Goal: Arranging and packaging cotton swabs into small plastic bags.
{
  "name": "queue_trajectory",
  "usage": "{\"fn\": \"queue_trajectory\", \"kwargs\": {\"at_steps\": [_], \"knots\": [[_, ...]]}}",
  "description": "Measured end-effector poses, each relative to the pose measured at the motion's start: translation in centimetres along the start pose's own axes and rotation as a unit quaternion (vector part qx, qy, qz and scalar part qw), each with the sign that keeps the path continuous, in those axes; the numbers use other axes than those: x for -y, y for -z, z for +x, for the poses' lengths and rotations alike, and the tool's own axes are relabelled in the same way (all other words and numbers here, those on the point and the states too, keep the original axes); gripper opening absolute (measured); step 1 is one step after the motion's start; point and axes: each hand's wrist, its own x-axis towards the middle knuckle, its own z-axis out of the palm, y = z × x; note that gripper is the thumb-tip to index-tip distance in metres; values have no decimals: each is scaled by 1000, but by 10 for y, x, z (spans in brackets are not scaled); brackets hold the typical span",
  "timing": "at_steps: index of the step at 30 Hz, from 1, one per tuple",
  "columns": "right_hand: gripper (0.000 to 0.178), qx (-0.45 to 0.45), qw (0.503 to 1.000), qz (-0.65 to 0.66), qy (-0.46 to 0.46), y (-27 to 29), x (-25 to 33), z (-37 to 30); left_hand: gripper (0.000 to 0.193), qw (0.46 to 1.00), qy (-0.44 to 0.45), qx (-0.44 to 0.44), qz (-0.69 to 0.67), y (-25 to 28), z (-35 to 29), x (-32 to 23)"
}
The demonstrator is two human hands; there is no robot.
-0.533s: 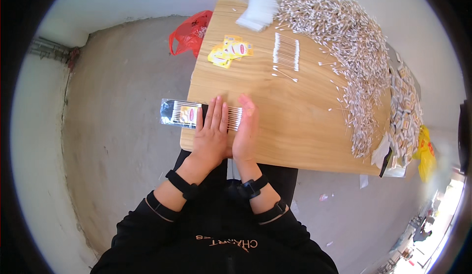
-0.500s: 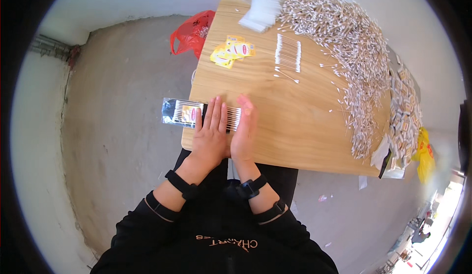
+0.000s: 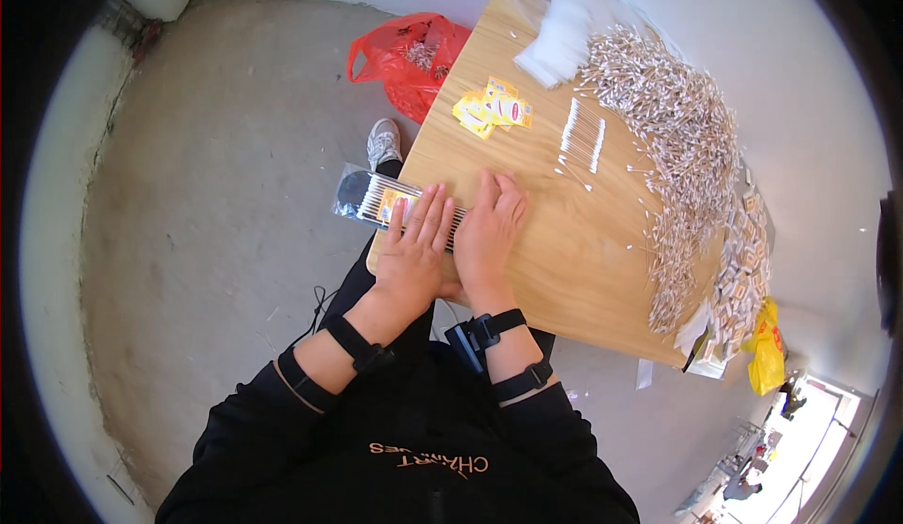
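Extending its fingers forward, the left hand (image 3: 414,251) lies palm-down and open across a clear, flat plastic sleeve (image 3: 350,181), with the fingers slightly apart. The sleeve is located at the near left corner of the light-brown wooden table (image 3: 564,265), and its outer end projects past the table edge; a dark rounded area shows at that end. A row of white-tipped cotton swabs (image 3: 372,197) is aligned side by side in the sleeve, with a small yellow printed card (image 3: 388,206) over it, partly covered by the left fingers. The right hand (image 3: 491,232) is positioned beside the left, at the inner end of the swab row, back upward and fingers bent; its palm is hidden, so whether it grips anything cannot be told. Black straps (image 3: 356,341) encircle both forearms near the wrists. Beyond the hands, a cluster of overlapping yellow cards (image 3: 491,110) rests on the table; to its right is a separate row of swabs (image 3: 583,136), with two loose swabs (image 3: 575,174) just below it. A large heap of loose swabs (image 3: 682,148) extends along the right side, bordered by translucent white plastic sheets (image 3: 558,49) at the far end and many small filled packets (image 3: 741,279) at the right edge. A red plastic bag (image 3: 404,63) stands beside the table's far left edge.
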Motion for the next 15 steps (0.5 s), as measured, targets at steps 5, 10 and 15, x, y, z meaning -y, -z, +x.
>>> {"fn": "queue_trajectory", "kwargs": {"at_steps": [5, 10, 15], "knots": [[42, 26, 1000, -6, 10, -4, 0, 0, 105, 1000, -12, 15, -3, -2, 0, 5], [37, 30, 999, 2, -40, -8, 5, 2, 103, 998, -7, -13, 56, -8, -1, 5], [36, 32, 999, -14, -34, -8, 4, 2, 80, 991, 18, -97, -91, 24, -4, 23]]}}
